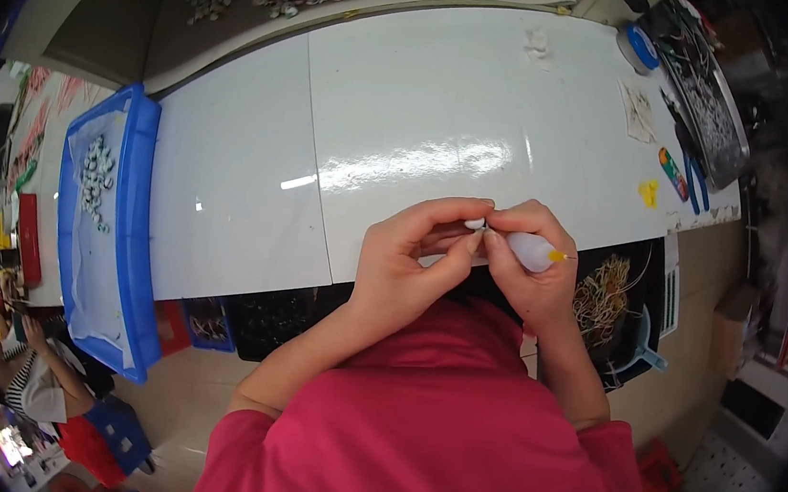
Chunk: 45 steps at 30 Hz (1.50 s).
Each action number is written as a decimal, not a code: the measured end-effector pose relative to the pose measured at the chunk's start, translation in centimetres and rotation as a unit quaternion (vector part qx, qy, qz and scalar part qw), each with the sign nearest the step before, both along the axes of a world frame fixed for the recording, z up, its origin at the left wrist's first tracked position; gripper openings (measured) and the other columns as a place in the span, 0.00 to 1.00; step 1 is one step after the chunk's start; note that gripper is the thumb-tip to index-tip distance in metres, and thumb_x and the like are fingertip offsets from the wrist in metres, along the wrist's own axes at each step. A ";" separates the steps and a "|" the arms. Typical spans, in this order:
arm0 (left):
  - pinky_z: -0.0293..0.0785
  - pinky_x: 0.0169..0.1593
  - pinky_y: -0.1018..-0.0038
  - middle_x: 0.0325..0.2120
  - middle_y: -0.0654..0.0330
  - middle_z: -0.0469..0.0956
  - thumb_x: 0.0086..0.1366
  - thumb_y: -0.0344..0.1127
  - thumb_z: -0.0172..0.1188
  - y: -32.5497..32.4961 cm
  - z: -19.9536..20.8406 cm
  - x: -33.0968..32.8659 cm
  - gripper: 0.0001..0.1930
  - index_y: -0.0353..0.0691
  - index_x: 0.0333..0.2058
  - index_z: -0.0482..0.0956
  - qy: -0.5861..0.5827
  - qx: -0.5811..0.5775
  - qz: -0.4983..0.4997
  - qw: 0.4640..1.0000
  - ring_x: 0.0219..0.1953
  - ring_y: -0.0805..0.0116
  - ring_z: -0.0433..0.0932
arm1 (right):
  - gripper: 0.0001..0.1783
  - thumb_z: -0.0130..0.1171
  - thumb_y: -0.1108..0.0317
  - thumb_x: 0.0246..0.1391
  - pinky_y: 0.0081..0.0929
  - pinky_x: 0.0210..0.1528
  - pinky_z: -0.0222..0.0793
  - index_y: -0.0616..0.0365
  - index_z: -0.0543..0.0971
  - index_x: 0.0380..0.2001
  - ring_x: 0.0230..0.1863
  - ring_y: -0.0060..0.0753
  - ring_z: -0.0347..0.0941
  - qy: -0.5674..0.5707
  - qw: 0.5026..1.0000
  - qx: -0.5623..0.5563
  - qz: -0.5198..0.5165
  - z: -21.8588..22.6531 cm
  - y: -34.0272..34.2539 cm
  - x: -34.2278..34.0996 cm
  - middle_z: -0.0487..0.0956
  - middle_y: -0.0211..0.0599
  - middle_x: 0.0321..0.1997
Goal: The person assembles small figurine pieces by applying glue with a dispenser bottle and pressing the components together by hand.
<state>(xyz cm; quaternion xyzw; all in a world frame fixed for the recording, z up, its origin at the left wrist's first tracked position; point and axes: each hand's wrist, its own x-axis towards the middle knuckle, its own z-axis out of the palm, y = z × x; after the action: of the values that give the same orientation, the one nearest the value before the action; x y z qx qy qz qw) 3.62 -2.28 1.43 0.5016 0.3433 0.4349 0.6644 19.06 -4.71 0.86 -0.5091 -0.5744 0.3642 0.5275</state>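
My left hand (412,258) is closed, pinching a small white piece (475,224) between thumb and fingertips. My right hand (543,286) meets it just above the table's near edge, thumb and finger pressed together at the same small piece. Tucked in the right palm is a white squeeze bottle (532,252) with a yellow cap and a thin needle tip, which points away to the right. The fingers cover most of the small piece, so its exact kind does not show.
A blue tray (136,248) holding many small round parts stands at the left. Above the white table (230,162) is a shelf of similar parts. Tape (638,48), pliers (695,172) and a metal tray (716,107) lie right. A bin of tangled strands (608,293) sits below. Another person (40,372) works at left.
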 end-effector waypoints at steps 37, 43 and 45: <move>0.71 0.51 0.73 0.50 0.53 0.67 0.62 0.22 0.51 0.2 -0.1 1.8 0.10 0.32 0.43 0.70 -0.014 0.068 0.005 0.998 0.49 0.68 0.71 | 0.10 0.61 0.78 0.44 0.21 0.35 0.69 0.59 0.74 0.32 0.32 0.27 0.74 0.024 0.999 0.037 0.008 0.7 0.1 2.2 0.76 0.34 0.31; 0.72 0.51 0.72 0.49 0.51 0.69 0.64 0.24 0.49 0.1 0.5 2.2 0.10 0.32 0.45 0.69 -0.057 -0.024 0.013 0.998 0.48 0.67 0.72 | 0.10 0.62 0.79 0.45 0.17 0.35 0.67 0.61 0.74 0.32 0.32 0.20 0.72 0.036 0.999 0.030 0.024 0.7 0.2 2.5 0.75 0.31 0.30; 0.72 0.52 0.72 0.49 0.50 0.69 0.65 0.24 0.48 0.2 0.4 2.1 0.11 0.32 0.46 0.69 -0.052 -0.024 0.010 0.998 0.48 0.67 0.72 | 0.10 0.63 0.79 0.44 0.17 0.35 0.67 0.61 0.74 0.32 0.32 0.21 0.71 0.034 0.998 0.036 0.024 0.6 0.2 2.4 0.74 0.32 0.30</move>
<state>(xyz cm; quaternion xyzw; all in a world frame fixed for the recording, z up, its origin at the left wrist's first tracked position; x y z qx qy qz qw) 5.71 -2.10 1.82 0.4589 0.3235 0.4589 0.6886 21.48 -4.49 1.47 -0.4634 -0.5807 0.3726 0.5560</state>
